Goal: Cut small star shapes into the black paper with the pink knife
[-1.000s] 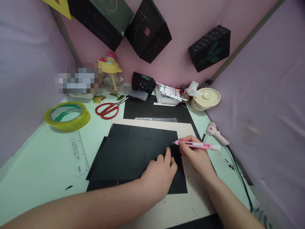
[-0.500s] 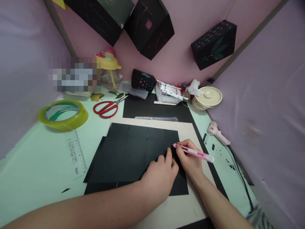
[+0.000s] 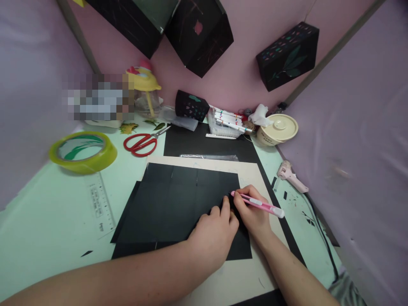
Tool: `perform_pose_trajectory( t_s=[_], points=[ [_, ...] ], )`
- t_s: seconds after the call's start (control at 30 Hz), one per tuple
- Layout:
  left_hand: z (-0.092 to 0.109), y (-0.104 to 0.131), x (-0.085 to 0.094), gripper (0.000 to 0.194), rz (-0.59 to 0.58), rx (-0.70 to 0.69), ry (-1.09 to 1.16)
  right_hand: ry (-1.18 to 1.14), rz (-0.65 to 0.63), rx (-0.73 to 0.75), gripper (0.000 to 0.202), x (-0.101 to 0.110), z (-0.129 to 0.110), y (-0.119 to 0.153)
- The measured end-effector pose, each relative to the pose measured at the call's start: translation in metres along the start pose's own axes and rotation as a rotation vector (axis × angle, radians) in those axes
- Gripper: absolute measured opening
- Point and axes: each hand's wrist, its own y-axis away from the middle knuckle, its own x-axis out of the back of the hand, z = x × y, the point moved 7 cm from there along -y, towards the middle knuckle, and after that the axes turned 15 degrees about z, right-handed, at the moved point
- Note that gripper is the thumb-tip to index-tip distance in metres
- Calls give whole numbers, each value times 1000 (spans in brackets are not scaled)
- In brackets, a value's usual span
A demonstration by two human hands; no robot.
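Note:
Black paper sheets (image 3: 168,199) lie overlapping on a pale board (image 3: 248,168), with short light lines marked near their top edge. My left hand (image 3: 215,233) rests on the black paper, fingers spread and pressed down, the index fingertip close to the pen's tip. In my right hand (image 3: 253,212) is a pink and white pen-shaped cutter (image 3: 259,204), gripped near its front end. Its tip touches or nearly touches the black paper by the right edge; the contact is too small to tell.
Yellow-green tape (image 3: 83,165), a clear ruler (image 3: 101,204) and red scissors (image 3: 140,144) lie left. Behind are white markers (image 3: 228,121) and a lidded cream bowl (image 3: 277,129). A pink glue gun (image 3: 292,176) sits right. Black boxes (image 3: 288,57) hang above.
The whole view has shifted very slightly. Both hands, the pink cutter and the black sheets stay in nearly the same places relative to each other.

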Motion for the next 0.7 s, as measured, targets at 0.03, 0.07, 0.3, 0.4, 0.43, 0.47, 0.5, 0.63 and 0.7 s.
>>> perform_pose_trajectory(
  t_s=[0.03,0.07,0.3,0.4,0.43,0.47,0.5,0.63,0.7],
  points=[
    [0,0,0,56,1,-2,-1,1,-5,11,14,0,-1,1],
    [1,0,0,56,1,-6,-3,1,-11,21,14,0,-2,1],
    [1,-1,0,54,-8,4,6,16,-15,85,16,-2,-7,3],
    [0,-1,-1,55,-29,5,21,15,-5,97,16,-2,-8,2],
    [0,-2,-1,55,-33,4,24,13,-3,100,16,-2,-8,2],
    [0,-2,-1,55,-32,3,27,10,-4,103,16,-2,-8,2],
    [0,-2,-2,55,-29,2,27,7,-4,105,17,-2,-9,2],
    [1,-2,-3,60,-24,7,24,2,-7,109,16,-1,-9,3],
    [-1,-2,1,61,-55,16,46,4,-10,114,16,-1,-9,2]
  ],
)
